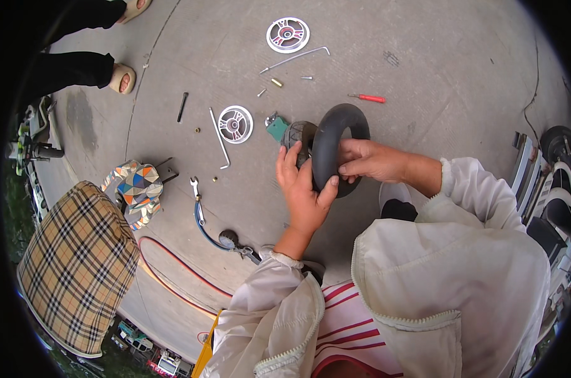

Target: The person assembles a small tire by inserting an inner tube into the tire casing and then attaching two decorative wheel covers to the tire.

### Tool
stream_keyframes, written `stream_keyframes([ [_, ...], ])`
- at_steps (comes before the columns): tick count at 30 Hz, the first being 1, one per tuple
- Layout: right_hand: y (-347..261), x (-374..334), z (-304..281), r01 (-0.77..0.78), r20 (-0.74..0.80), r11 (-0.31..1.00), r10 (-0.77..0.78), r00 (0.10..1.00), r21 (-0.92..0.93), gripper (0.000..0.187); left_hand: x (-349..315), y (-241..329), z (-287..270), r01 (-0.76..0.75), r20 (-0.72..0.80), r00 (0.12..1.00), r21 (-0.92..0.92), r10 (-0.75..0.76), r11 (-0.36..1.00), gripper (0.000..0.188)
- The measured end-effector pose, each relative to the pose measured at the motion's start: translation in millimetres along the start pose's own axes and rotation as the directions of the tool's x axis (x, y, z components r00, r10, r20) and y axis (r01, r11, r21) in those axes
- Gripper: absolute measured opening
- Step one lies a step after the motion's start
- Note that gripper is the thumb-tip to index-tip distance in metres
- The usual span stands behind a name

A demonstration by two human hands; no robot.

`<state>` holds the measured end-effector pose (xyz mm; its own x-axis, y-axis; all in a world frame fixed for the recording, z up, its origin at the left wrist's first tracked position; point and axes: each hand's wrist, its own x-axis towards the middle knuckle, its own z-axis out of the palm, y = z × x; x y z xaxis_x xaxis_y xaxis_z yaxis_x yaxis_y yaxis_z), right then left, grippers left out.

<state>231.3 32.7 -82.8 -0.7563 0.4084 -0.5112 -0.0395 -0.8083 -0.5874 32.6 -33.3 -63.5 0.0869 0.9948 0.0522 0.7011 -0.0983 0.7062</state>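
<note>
A smooth black inner tube [328,135] stands upright between my hands, partly overlapping a small treaded tire [293,133] at its left. My right hand [376,160] is closed on the tube's right side, thumb and fingers at its inner edge. With my left hand [305,195] I hold the tire and tube together, fingers against the tire and thumb on the tube's lower part. Just beyond the tire lies a green piece [277,130] with a small metal part at its top. To the left rests a silver wheel rim [235,125], and a second rim [288,34] lies farther off.
Near the rims are bent metal rods [219,138], small bolts, a red-handled screwdriver [368,98] and a dark bolt [182,107]. At left are a wrench [195,187], a gauge with hose [228,238], a patterned seat [139,189] and a checked cover [80,271]. Another person's feet [123,79] stand upper left.
</note>
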Motion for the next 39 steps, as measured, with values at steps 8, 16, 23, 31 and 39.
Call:
stream_keyframes([
  [8,4.8,11.4,14.5,0.118,-0.114,0.982,-0.136,0.984,-0.149,0.054,9.6,-15.1,-4.5,0.300,-0.069,0.927,-0.449,-0.368,0.841,0.056],
  [16,11.1,13.1,1.0,0.126,-0.371,0.931,-0.257,0.892,-0.342,0.044,5.8,-24.9,-3.1,0.589,0.466,0.646,-0.808,-0.605,0.006,0.056],
  [23,4.2,10.0,14.9,0.342,-0.353,0.934,-0.355,0.866,-0.101,0.045,8.2,-32.4,6.2,0.498,0.420,0.673,-0.866,-0.609,-0.047,0.057],
  [31,-20.4,-1.6,10.9,0.322,-0.262,0.904,-0.251,0.932,0.280,0.028,20.2,-22.0,3.7,0.487,0.403,0.661,-0.872,-0.633,-0.046,0.054],
  [39,-16.6,-1.3,12.9,0.289,-0.290,0.941,-0.231,0.929,0.176,0.026,17.2,-27.4,7.5,0.484,0.398,0.651,-0.873,-0.646,-0.050,0.057],
])
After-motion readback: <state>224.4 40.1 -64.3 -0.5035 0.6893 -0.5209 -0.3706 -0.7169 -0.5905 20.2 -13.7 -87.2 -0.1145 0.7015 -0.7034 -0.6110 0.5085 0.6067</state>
